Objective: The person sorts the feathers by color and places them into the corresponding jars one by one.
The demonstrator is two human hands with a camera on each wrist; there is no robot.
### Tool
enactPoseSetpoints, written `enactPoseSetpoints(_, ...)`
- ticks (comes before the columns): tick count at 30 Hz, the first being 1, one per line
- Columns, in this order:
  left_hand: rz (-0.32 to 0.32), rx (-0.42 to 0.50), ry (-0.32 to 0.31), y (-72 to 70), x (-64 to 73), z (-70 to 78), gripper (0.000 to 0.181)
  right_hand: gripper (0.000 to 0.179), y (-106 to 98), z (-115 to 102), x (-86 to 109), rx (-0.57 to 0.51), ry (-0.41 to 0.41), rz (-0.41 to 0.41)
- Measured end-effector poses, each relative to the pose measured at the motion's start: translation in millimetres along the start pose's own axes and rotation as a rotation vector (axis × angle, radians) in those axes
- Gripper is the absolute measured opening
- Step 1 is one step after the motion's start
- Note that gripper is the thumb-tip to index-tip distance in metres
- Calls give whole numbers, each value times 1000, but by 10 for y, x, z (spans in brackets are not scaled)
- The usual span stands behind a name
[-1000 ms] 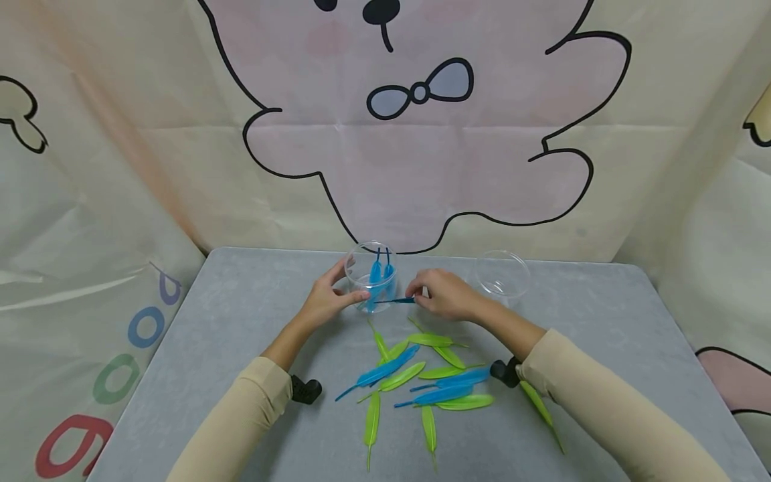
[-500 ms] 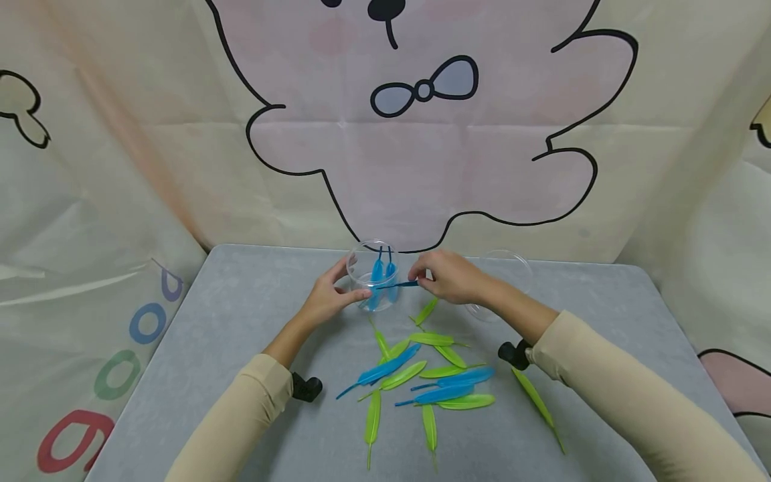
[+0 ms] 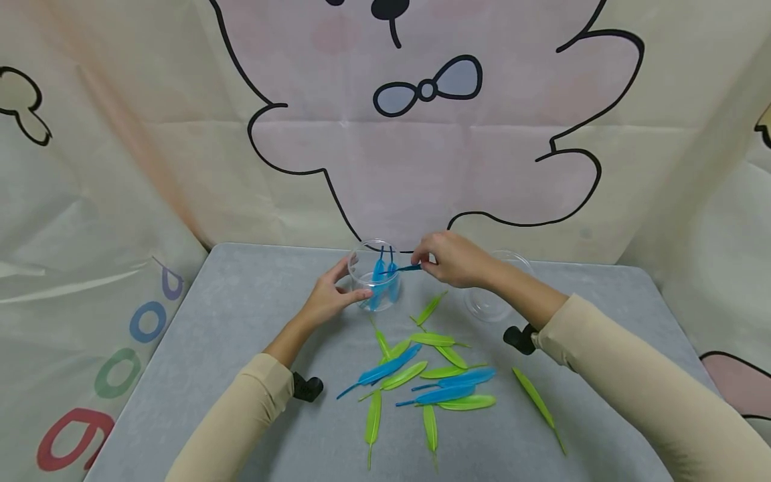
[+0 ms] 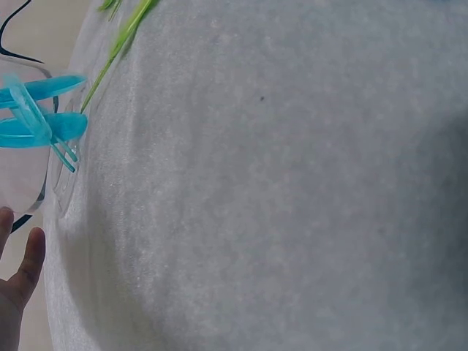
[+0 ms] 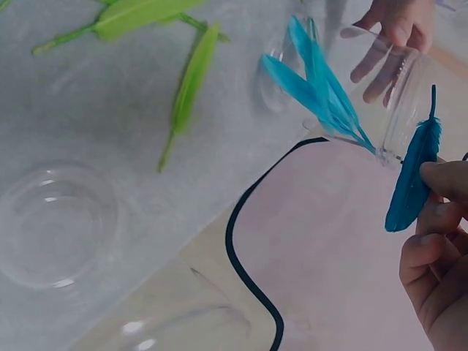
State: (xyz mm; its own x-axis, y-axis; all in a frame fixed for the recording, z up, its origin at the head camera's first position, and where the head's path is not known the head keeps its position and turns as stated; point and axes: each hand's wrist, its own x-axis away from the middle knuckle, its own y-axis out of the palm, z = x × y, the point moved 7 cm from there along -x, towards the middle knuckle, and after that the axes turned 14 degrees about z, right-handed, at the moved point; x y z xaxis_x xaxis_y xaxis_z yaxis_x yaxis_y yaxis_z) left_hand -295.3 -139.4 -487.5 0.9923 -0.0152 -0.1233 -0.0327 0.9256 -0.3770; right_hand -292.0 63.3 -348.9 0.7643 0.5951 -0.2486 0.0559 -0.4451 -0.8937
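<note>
My left hand [image 3: 326, 296] holds a clear plastic cup [image 3: 357, 274] near the table's far edge, thumb in front and fingers behind. Inside the cup stand several blue feathers [image 5: 322, 77], quills up. Pinched between the right thumb and fingers is another blue feather [image 5: 411, 175]. That right hand [image 3: 453, 260] is just right of the cup, and the feather's quill points left, level with the cup's upper part. In the left wrist view only some fingers of the left hand [image 4: 22, 274] show, at the left edge.
Several green feathers [image 3: 434, 339] and several blue feathers [image 3: 388, 365] lie scattered on the grey table [image 3: 253, 281] in front of the hands. One green feather [image 3: 538, 402] lies apart at the right. A second clear cup [image 3: 486, 306] stands partly behind the right forearm.
My right hand has risen with the pinched blue feather, from low beside the cup to near its upper part. The left hand and the cup have stayed in place.
</note>
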Motion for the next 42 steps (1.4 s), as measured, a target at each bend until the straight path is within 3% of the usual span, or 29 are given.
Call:
enactPoseSetpoints(16, 3, 7, -14, 14, -4, -19, 86, 18, 50, -122, -313, 132, -43, -29)
enactPoseSetpoints(35, -12, 37, 17, 11, -4, -12, 87, 19, 246, -175, -488, 115, -58, -16)
enactPoseSetpoints(38, -15, 49, 33, 5, -1, 8, 87, 17, 254, -173, -491, 98, -57, -8)
enactPoseSetpoints(42, -27, 53, 15, -31, 76, 215, 84, 17, 263, -152, -482, 78, -42, -5)
